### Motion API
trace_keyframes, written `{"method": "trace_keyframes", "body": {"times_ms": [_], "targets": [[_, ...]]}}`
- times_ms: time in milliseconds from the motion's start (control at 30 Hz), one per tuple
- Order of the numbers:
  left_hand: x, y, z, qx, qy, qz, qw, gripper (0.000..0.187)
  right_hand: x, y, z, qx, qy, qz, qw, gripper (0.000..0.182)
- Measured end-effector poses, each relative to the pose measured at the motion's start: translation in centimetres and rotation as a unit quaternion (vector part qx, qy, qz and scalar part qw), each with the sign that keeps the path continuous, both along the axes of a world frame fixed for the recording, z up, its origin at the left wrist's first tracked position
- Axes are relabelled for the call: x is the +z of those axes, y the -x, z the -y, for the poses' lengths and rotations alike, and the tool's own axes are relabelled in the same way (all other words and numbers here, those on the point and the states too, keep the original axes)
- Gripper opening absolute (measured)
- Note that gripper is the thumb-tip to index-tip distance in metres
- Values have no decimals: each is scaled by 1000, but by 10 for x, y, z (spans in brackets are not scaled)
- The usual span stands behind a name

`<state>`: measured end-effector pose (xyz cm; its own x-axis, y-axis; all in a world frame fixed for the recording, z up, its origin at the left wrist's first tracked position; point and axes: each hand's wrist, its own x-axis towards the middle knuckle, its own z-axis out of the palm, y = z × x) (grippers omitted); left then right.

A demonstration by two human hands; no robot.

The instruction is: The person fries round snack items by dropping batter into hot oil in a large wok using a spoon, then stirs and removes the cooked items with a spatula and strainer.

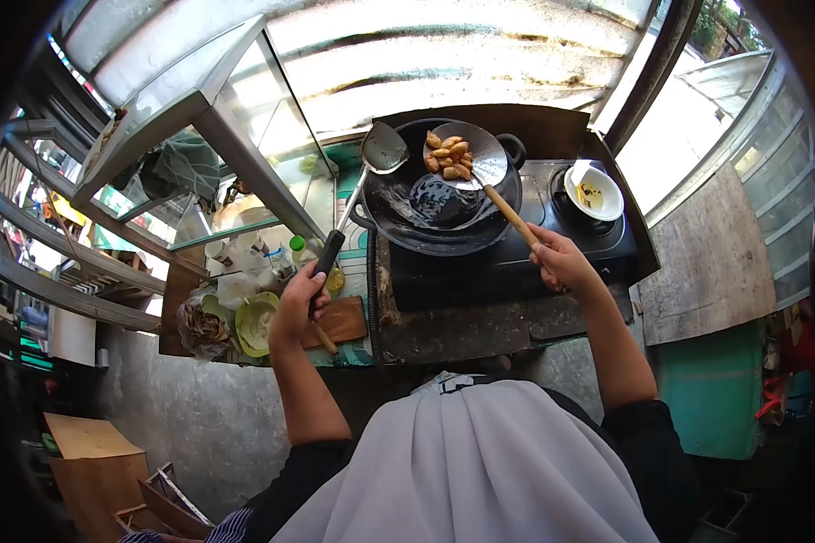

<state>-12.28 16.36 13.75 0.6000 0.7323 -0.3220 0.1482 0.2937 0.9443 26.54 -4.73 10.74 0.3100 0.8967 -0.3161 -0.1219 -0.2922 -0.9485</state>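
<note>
My left hand (pixel 302 303) is closed around the black handle of a metal spatula (pixel 385 149), whose broad head is raised at the wok's left rim. In my right hand (pixel 563 262) is the wooden handle of a skimmer (pixel 491 163). Several golden-brown fried pieces (pixel 449 156) lie on the skimmer's round head, over the far right part of the wok. The black wok (pixel 398 233) sits on the stove, with dark, shiny oil (pixel 444 201) in its bottom. What kind of food the fried pieces are, I cannot make out.
A white bowl (pixel 598 195) stands on the stove (pixel 539 271) right of the wok. To the left are a glass display case (pixel 272 118), a green bowl (pixel 258 323), a green-capped bottle (pixel 298 244) and a wooden board (pixel 342 321). A wooden panel (pixel 706 262) is at the right.
</note>
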Motion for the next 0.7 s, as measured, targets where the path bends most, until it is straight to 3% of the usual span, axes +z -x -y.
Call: {"method": "trace_keyframes", "body": {"times_ms": [167, 300, 500, 600, 700], "targets": [[-41, -27, 25, 10, 106, 80, 991, 28, -1, -11, 5, 3, 3, 9, 1000, 50], [-53, -50, 46, 16, 156, 98, 983, 24, 11, -27, 9, 25, -2, -48, 999, 53], [-62, -81, 72, 2, 149, 105, 983, 19, 9, -58, 17, 52, -8, -62, 997, 52], [-66, -99, 84, 18, 141, 101, 985, 19, 6, -70, 23, 57, -12, -60, 997, 52], [-76, -116, 92, 42, 141, 85, 985, 34, 4, -86, 26, 70, -6, -101, 992, 54]]}}
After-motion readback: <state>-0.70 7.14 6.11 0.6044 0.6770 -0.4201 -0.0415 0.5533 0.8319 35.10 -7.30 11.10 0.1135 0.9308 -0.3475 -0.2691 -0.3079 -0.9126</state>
